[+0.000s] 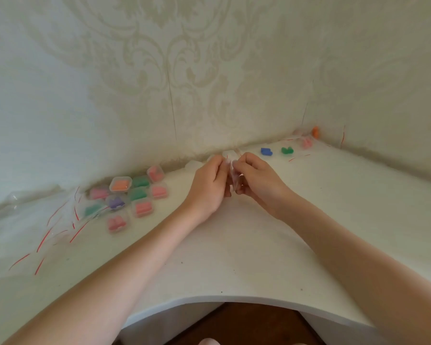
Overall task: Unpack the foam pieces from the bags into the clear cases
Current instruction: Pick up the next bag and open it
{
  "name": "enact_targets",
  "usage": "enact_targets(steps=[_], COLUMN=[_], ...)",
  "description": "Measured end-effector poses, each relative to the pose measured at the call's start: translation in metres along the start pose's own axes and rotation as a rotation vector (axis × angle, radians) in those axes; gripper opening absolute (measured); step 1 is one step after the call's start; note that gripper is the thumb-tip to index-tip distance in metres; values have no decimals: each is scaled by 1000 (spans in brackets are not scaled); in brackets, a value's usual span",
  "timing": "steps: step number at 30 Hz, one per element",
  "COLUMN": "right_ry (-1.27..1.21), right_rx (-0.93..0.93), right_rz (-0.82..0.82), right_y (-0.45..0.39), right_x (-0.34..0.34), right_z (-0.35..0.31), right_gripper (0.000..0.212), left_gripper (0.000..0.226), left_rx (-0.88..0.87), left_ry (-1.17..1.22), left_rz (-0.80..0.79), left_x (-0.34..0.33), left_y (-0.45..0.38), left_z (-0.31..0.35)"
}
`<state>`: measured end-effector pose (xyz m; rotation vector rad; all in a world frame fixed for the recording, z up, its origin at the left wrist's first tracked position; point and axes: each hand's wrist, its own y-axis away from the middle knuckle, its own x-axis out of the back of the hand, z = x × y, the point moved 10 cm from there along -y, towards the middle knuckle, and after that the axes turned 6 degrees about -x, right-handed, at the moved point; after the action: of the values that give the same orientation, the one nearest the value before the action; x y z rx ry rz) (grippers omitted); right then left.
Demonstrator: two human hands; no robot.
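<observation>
Lying at the far left of the white surface are flattened empty bags with red strips, and just right of them a cluster of clear cases already holding coloured foam. At centre the left hand and right hand meet, fingers of both curled and pinching one small bag that stands roughly upright between them — its contents too blurred to tell. Farther right, near the wall, lie a blue piece, a green piece and more bags — nearer the right hand, while the cases lie left.
</observation>
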<state>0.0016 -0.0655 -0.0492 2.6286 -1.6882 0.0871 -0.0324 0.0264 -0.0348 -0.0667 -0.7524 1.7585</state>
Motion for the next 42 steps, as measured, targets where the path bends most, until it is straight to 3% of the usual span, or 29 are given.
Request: enact_targets(steps=[4,7,12,15,19,21,23,28,32,36,39,42], right_ry=[336,400,521,718,1015,1119,1163,1036,943,665,507,463], right_rx=[200,289,264,284,566,678,676,413,338,383,344,322], right_rz=[161,248,375,400,391,367,344,334,301,184,114,56], right_y=[10,17,15,12,27,32,31,15,5,4,3,2], right_x=[1,2,17,17,0,-8,-11,8,13,8,5,0], right_z=[-15,-17,-23,-29,-51,-54,-50,-32,-19,-21,-19,-16], right_gripper=[17,17,18,13,14,26,25,21,22,51,51,45], left_gripper=[31,31,27,26,32,31,30,28,18,33,22,15], left_rx=[-97,-116,-129,-139,-109,-163,-249,-474,-494,-236,-27,156], left_ry=[-197,-320,-460,-475,-403,-460,-529,-627,-566,-273,-41,180], left_rz=[-53,-103,-133,-80,68,108,116,105,56,76,225,253], left_x=[-6,-11,-13,-11,12,17,14,-1,-5,9,27,29], left_y=[2,2,1,1,-2,-2,1,15,15,2,-1,-4], left_z=[10,11,9,12,12,17,27,54,54,22,3,-19])
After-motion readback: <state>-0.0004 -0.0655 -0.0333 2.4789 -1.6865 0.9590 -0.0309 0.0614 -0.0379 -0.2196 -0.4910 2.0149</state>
